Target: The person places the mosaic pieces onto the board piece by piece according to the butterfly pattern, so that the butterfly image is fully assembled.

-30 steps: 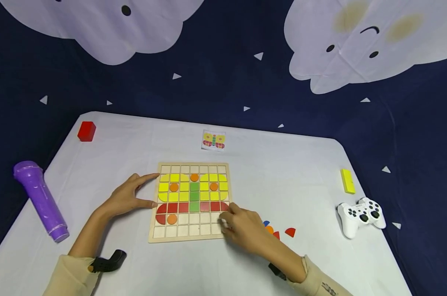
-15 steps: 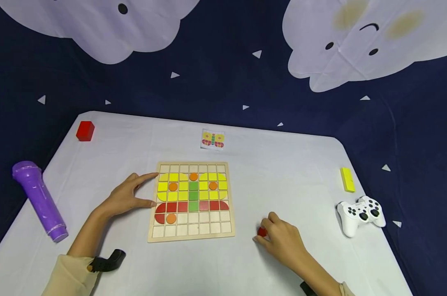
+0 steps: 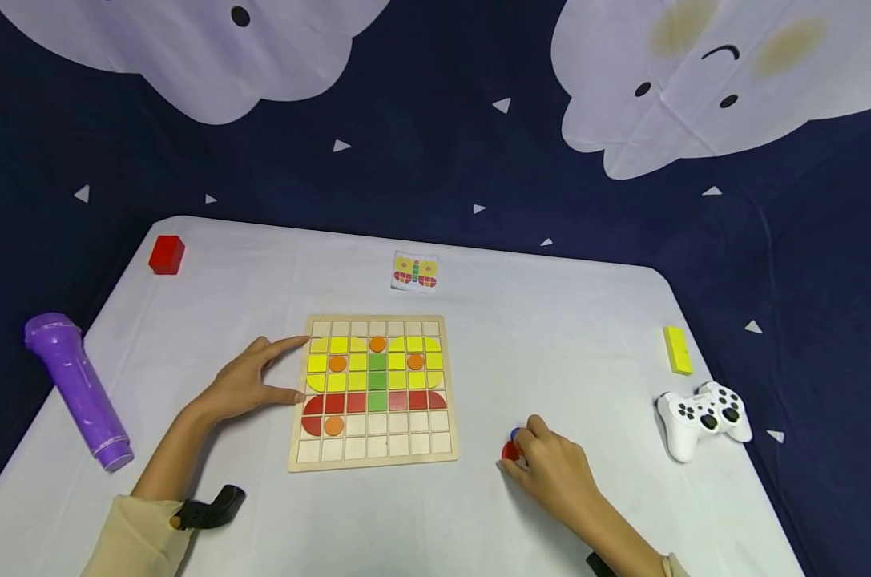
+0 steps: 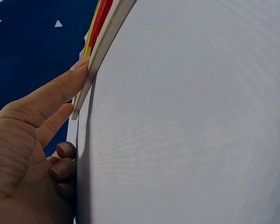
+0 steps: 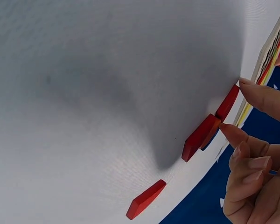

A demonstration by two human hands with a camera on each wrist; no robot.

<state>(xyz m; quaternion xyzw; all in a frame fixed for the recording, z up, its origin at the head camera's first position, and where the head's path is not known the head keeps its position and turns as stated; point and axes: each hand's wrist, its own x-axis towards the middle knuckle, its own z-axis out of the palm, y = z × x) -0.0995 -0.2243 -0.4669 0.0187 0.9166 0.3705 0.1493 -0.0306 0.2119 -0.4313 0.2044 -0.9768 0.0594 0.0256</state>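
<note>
A wooden grid board [image 3: 373, 459] lies mid-table with a butterfly pattern of yellow, orange, green and red tiles; its lower rows are mostly bare. My left hand [image 3: 251, 383] rests at its left edge, with straight thumb and forefinger against the rim of the board [image 4: 100, 51]. My right hand [image 3: 546, 465] is on the table right of the board, over loose pieces. Its thumb and forefinger pinch a red piece [image 5: 227, 102] that lies on the cloth. Another red piece [image 5: 200, 137] leans on a blue one beside it, and a third red piece [image 5: 146, 199] lies apart.
A butterfly picture card [image 3: 415, 272] lies beyond the board. A purple toy microphone [image 3: 78, 393] and a red block [image 3: 166, 255] are at the left. At the right edge are a yellow block [image 3: 677, 351] and a white game controller [image 3: 703, 417].
My right hand left the board's lower right corner and moved right to the loose pieces, where it now closes on a red one. The left hand stayed put.
</note>
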